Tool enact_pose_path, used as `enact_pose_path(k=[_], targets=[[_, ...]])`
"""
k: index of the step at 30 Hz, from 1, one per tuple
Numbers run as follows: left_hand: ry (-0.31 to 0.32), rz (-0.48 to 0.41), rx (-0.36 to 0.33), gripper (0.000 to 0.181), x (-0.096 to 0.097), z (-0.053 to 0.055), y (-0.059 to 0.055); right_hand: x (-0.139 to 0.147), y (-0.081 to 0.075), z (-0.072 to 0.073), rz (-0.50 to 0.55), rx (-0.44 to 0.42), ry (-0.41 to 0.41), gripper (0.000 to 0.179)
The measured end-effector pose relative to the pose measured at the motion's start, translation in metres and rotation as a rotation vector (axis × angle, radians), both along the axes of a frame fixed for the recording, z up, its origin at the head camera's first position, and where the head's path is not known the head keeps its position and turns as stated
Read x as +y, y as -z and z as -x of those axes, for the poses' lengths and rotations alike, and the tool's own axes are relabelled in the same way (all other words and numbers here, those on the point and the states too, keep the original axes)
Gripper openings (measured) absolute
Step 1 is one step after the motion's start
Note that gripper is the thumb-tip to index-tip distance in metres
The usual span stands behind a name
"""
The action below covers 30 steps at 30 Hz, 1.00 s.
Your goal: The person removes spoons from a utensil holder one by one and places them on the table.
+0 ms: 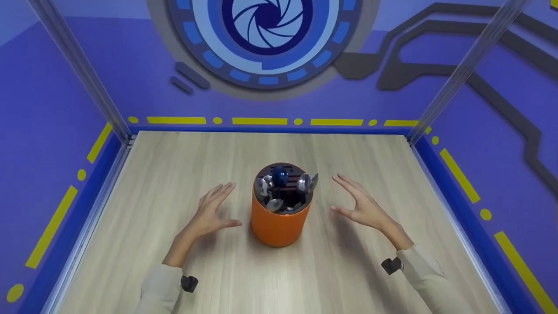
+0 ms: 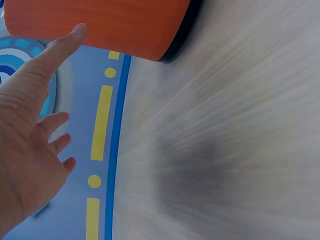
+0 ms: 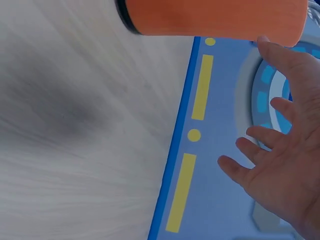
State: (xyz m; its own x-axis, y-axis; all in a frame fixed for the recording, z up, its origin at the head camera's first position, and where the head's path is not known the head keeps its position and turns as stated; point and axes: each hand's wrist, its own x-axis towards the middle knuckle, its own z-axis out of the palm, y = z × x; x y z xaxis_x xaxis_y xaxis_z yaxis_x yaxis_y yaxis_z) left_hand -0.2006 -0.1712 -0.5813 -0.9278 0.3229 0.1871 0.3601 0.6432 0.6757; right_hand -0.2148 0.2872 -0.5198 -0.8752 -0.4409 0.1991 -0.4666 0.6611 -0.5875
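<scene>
An orange cylindrical cutlery holder (image 1: 281, 229) with a dark slotted top stands upright on the table. Several shiny spoon-like utensil heads (image 1: 304, 183) stick up from its top, along with a rounded dark blue end (image 1: 280, 175); their lower parts are hidden inside. To the left of the holder, my left hand (image 1: 213, 211) is spread with thumb and fingers apart, touching nothing. On the other side my right hand (image 1: 362, 205) is held likewise, its palm facing the holder across a gap. Both wrist views show the holder's orange wall (image 2: 100, 22) beyond the thumb.
The light wooden table (image 1: 183, 161) is bounded by blue printed panels (image 1: 109, 65) at the back and sides. Metal posts (image 1: 83, 74) rise at the back corners. A small black device (image 1: 189, 284) sits at each wrist.
</scene>
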Motion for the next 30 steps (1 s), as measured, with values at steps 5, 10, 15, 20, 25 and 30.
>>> enact_pose_path(k=[5, 10, 15, 20, 25, 30], targets=[[0.052, -0.032, -0.073, 0.108, 0.012, -0.005, 0.014, -0.009, -0.007, -0.001, 0.055, 0.066, -0.014, 0.076], [0.086, -0.098, -0.152, 0.113, 0.021, -0.01, 0.027, -0.017, -0.01, -0.003, 0.106, 0.113, -0.071, 0.075], [0.131, -0.122, -0.216, 0.119, 0.03, -0.012, 0.041, -0.023, -0.012, -0.005, 0.225, 0.057, -0.132, 0.073], [0.144, -0.185, -0.259, 0.125, 0.038, -0.011, 0.049, -0.028, -0.021, -0.003, 0.414, -0.055, -0.17, 0.067], [0.131, -0.23, -0.287, 0.124, 0.042, -0.011, 0.05, -0.033, -0.029, 0.003, 0.531, -0.119, -0.197, 0.058], [0.13, -0.249, -0.277, 0.122, 0.048, -0.01, 0.052, -0.036, -0.032, 0.007, 0.641, -0.189, -0.215, 0.05]])
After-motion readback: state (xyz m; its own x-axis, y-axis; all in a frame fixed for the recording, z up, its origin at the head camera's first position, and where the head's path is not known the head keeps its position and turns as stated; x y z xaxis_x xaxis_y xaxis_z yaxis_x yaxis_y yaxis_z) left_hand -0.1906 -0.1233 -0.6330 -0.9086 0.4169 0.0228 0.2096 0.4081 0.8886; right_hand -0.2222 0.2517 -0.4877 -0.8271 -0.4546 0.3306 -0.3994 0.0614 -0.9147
